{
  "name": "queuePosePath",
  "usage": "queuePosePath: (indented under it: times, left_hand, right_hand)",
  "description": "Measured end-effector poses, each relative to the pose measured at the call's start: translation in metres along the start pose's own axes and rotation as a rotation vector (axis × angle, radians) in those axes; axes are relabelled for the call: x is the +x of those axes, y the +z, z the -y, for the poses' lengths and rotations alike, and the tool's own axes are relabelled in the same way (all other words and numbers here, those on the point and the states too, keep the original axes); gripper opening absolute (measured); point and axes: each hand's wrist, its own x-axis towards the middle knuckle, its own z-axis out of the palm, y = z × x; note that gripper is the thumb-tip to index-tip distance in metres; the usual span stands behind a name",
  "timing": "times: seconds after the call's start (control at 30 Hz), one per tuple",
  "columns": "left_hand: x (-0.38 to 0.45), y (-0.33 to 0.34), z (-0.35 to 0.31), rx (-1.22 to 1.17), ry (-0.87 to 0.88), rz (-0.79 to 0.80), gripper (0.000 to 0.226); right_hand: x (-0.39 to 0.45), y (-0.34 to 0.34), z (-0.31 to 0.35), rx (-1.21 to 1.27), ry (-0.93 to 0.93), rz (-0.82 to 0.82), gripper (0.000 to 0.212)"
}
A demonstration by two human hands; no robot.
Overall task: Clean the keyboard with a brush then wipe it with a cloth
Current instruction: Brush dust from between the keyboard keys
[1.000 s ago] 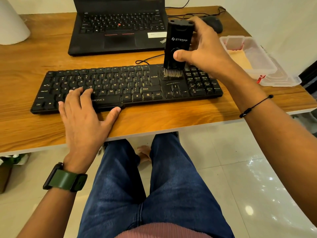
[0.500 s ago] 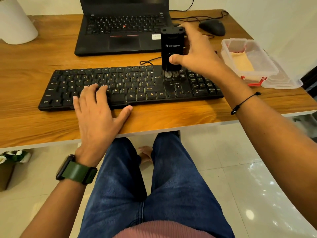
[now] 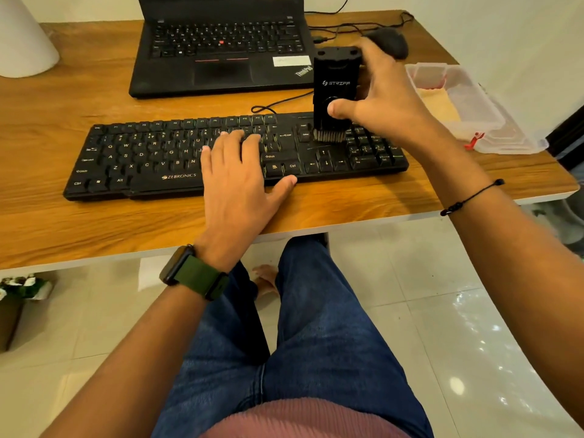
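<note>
Black plastic fills the right hand [image 3: 388, 99]: its fingers [image 3: 339, 109] are clamped on an upright, boxy black plastic brush [image 3: 335, 93] with white lettering, thumb on the front face, the other digits hidden behind the body. Pale stiff bristles at the foot of the brush touch the wide black plastic keyboard [image 3: 164, 159], between the Enter block and the number pad; part of that pad is covered by the hand.

Bare and flat, the left hand [image 3: 240, 188] lies palm down on the keyboard's right-centre keys, fingers spread and gripping nothing, thumb reaching the front edge. It hides the keys beneath.

Underneath, the worktop [image 3: 63, 121] shows glossy orange-brown wood grain with a white edge. A thin black cord loops behind the keyboard. Further back sits a matte black open laptop [image 3: 221, 52], its screen cut off at the top, and a rounded black mouse [image 3: 392, 42] partly hidden behind the right hand. At the right, a clear ribbed plastic box [image 3: 483, 121] holds a folded yellow cloth [image 3: 439, 105], blurred through the wall.
</note>
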Motion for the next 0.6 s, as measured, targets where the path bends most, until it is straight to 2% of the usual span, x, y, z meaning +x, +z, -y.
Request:
queuePosePath:
  times: [0.27, 0.47, 0.53, 0.6]
  left_hand:
    - [-0.002, 0.003, -0.001, -0.003, -0.007, -0.009, 0.071]
    - [-0.003, 0.002, -0.002, -0.023, -0.013, 0.002, 0.071]
    - [-0.003, 0.002, -0.002, -0.024, -0.018, 0.002, 0.071]
    - [-0.003, 0.003, -0.001, -0.021, -0.019, 0.003, 0.072]
  right_hand:
    - [-0.001, 0.011, 0.014, 0.024, -0.050, 0.119, 0.056]
    - [0.006, -0.016, 0.011, -0.239, -0.050, 0.045, 0.058]
    - [0.007, -0.020, 0.014, -0.222, -0.071, 0.025, 0.057]
    - [0.006, -0.014, 0.017, -0.212, -0.088, 0.073, 0.056]
